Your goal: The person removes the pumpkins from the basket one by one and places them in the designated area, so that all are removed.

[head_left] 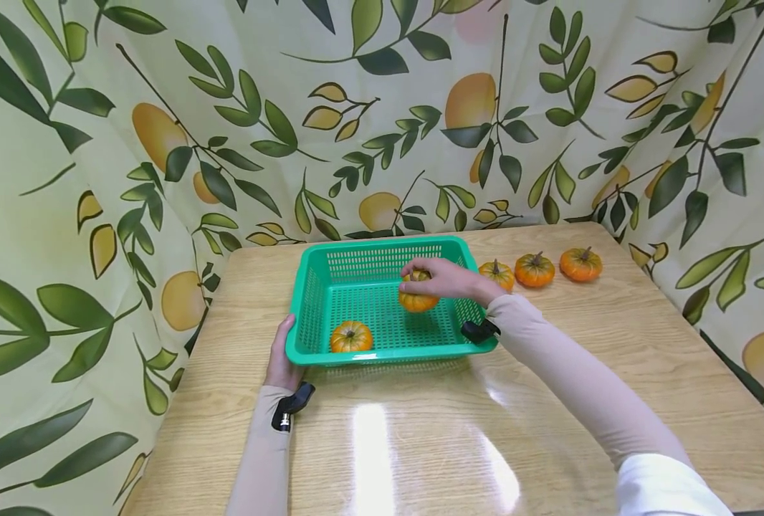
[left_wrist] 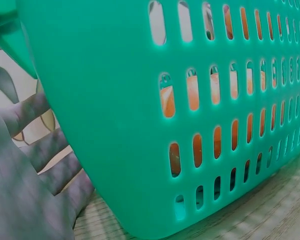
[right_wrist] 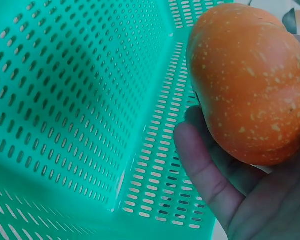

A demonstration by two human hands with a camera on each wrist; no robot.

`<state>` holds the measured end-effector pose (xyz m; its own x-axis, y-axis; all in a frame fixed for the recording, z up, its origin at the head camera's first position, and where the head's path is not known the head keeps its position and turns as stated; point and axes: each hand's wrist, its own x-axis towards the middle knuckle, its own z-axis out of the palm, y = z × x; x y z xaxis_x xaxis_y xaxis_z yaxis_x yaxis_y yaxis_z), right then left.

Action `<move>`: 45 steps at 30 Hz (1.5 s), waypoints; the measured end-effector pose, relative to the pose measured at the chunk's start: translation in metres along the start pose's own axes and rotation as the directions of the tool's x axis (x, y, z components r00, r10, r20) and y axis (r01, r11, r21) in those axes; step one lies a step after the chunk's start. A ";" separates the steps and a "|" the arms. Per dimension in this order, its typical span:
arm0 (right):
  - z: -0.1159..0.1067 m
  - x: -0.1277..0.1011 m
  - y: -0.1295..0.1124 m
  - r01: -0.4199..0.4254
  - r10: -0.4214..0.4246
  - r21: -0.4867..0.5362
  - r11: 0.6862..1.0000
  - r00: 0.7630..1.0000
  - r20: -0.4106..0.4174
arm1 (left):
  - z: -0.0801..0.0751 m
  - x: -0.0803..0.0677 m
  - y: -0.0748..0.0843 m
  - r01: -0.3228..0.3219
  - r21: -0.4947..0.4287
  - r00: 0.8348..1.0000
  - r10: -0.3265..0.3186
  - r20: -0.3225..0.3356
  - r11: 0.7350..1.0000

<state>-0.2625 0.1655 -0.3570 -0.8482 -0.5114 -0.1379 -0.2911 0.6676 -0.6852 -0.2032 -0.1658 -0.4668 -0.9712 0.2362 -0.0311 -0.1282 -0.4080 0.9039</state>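
Note:
A green slotted plastic basket (head_left: 391, 352) sits on the wooden table. Inside its front left corner lies a small orange pumpkin (head_left: 352, 337). My right hand (head_left: 443, 278) grips a second small pumpkin (head_left: 418, 292) over the basket's right half. Up close in the right wrist view, that pumpkin (right_wrist: 250, 82) shows a pale-speckled orange skin, with the thumb and fingers curled about it. At the basket's left side, my left hand (head_left: 282, 356) lies along the outer wall. The left wrist view shows its fingers (left_wrist: 55, 155) extended beside the basket's corner.
To the right of the basket, a row of pumpkins stands near the table's back: one (head_left: 497, 274) close by the rim, another (head_left: 535, 270) beside it, and a third (head_left: 580, 264) farthest right. A leaf-patterned curtain (head_left: 382, 129) hangs behind the wooden table (head_left: 227, 401) and along its sides.

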 end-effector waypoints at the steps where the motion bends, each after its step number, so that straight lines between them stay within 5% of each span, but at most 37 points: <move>1: 0.000 -0.001 0.001 0.001 -0.001 -0.002 1.000 1.000 -0.002 | -0.001 0.000 -0.001 0.000 0.002 1.000 0.000 -0.002 1.000; 15: -0.007 -0.014 -0.011 0.010 0.001 0.105 0.994 0.995 -0.104 | -0.001 0.002 -0.003 0.014 0.003 1.000 -0.014 -0.009 1.000; 22: -0.013 -0.022 -0.009 0.027 0.017 0.188 0.982 0.973 -0.229 | 0.000 0.001 -0.002 0.010 0.013 1.000 -0.010 -0.024 1.000; 31: -0.026 -0.041 -0.005 -0.007 0.098 0.301 0.954 0.953 -0.287 | 0.000 0.001 0.000 0.008 0.011 1.000 -0.008 -0.006 1.000; 45: -0.052 -0.065 0.008 -0.034 0.112 0.230 0.973 0.935 -0.336 | 0.000 -0.001 -0.001 0.022 0.058 0.998 -0.019 -0.058 0.998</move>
<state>-0.2330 0.2322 -0.3163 -0.9746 -0.2211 0.0347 -0.1524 0.5424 -0.8262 -0.2017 -0.1659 -0.4682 -0.9787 0.1920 -0.0727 -0.1377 -0.3510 0.9262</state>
